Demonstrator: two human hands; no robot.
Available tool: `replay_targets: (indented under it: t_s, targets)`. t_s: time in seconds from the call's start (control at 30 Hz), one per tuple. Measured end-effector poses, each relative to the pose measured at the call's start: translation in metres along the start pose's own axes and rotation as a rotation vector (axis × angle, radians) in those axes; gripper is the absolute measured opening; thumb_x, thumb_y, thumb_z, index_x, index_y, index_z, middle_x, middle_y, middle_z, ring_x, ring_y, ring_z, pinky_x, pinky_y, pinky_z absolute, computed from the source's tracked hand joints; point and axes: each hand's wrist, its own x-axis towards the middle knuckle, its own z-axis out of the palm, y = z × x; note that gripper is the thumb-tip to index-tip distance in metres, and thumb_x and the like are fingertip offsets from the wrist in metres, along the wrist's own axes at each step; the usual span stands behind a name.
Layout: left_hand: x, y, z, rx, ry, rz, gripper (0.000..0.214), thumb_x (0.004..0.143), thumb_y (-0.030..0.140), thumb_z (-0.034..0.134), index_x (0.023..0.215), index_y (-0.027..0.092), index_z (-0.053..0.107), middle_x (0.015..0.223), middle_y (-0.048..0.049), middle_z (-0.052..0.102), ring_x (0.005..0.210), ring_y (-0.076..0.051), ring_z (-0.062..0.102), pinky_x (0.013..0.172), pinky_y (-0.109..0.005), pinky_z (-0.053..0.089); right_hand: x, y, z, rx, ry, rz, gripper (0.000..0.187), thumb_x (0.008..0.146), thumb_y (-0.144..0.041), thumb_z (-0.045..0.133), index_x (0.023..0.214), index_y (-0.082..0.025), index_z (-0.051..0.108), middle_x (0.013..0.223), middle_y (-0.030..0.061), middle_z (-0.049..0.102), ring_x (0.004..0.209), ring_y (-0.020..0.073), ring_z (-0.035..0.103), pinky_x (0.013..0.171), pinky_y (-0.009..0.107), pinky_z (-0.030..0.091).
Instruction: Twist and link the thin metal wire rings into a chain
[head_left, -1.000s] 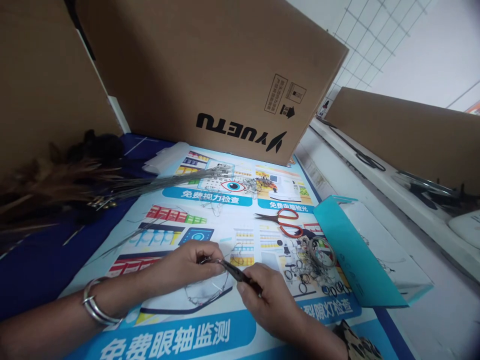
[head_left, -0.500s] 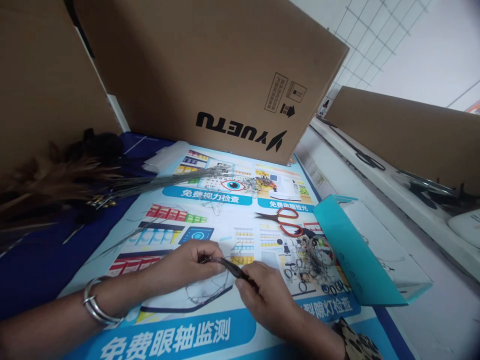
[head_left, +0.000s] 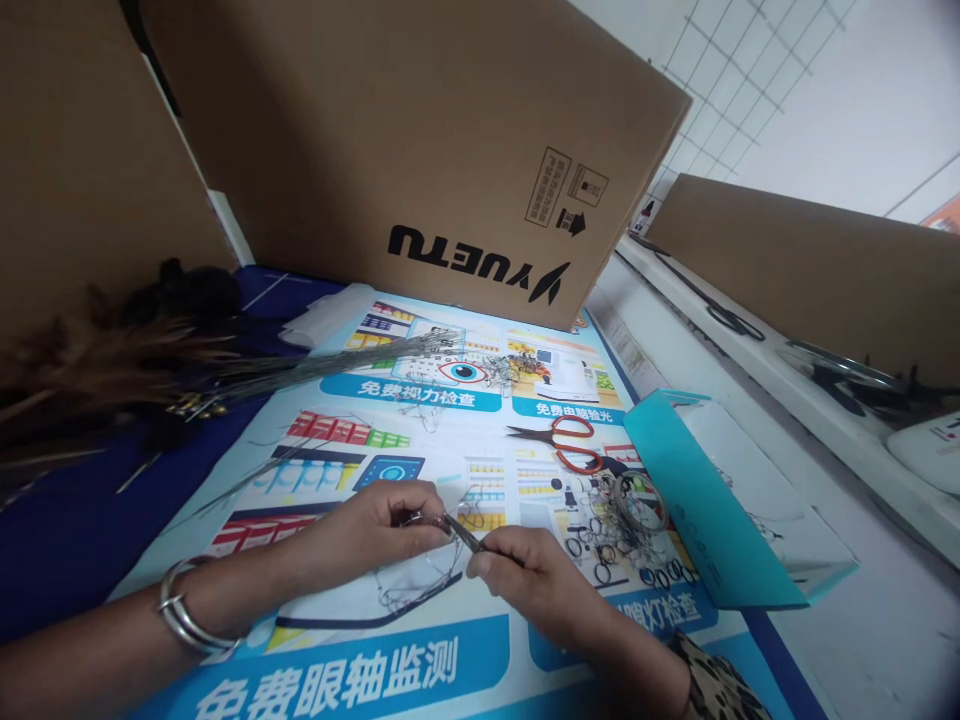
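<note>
My left hand (head_left: 401,525) is closed in a pinch on a thin wire piece (head_left: 417,590) whose loops hang below the fingers over the printed sheet. Fine details of the piece are too small to make out. My right hand (head_left: 525,565) is wrapped round a pair of pliers (head_left: 466,535); their dark, slim jaws point up and left and meet the wire right at my left fingertips. Beyond my right hand, scissors (head_left: 574,445) with orange handles lie on the sheet. Nearby sits a heap of rings and wire bits (head_left: 611,520) with a wire coil (head_left: 641,500).
A turquoise box (head_left: 720,520) with wire bits inside stands at right. Long straight wires (head_left: 360,357) and brown feathers (head_left: 97,350) lie at left. More small wire pieces (head_left: 502,372) rest farther back. A large cardboard box (head_left: 420,140) stands behind the printed sheet (head_left: 420,440).
Both hands stay nearly in place. The pliers have turned slightly in my right hand, with their jaws still at my left fingertips. The whole view has shifted a little.
</note>
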Motion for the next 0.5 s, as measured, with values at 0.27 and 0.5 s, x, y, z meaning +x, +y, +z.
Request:
replay_targets:
  t_s: [0.27,0.5]
  targets:
    - [0.0010,-0.0021,-0.0008,0.019,0.006,0.027,0.017,0.079,0.032,0.062,0.072,0.017,0.062,0.072,0.0004,0.057,0.070,-0.013,0.052,0.064,-0.023,0.040,0.0027,0.0029,0.0006,0.319,-0.061,0.110,0.033,0.076,-0.043,0.058,0.074,-0.010,0.063,0.051,-0.0042,0.043,0.045,0.0054,0.033,0.044,0.020,0.023]
    - [0.0008,-0.0027,-0.0006,0.026,-0.002,0.014,0.019,0.078,0.034,0.062,0.073,0.016,0.062,0.071,0.0003,0.057,0.069,-0.014,0.052,0.063,-0.024,0.039,0.0015,0.0046,-0.0025,0.265,-0.069,0.129,0.031,0.078,-0.040,0.059,0.076,-0.010,0.064,0.055,-0.0029,0.049,0.045,0.0054,0.040,0.044,0.019,0.029]
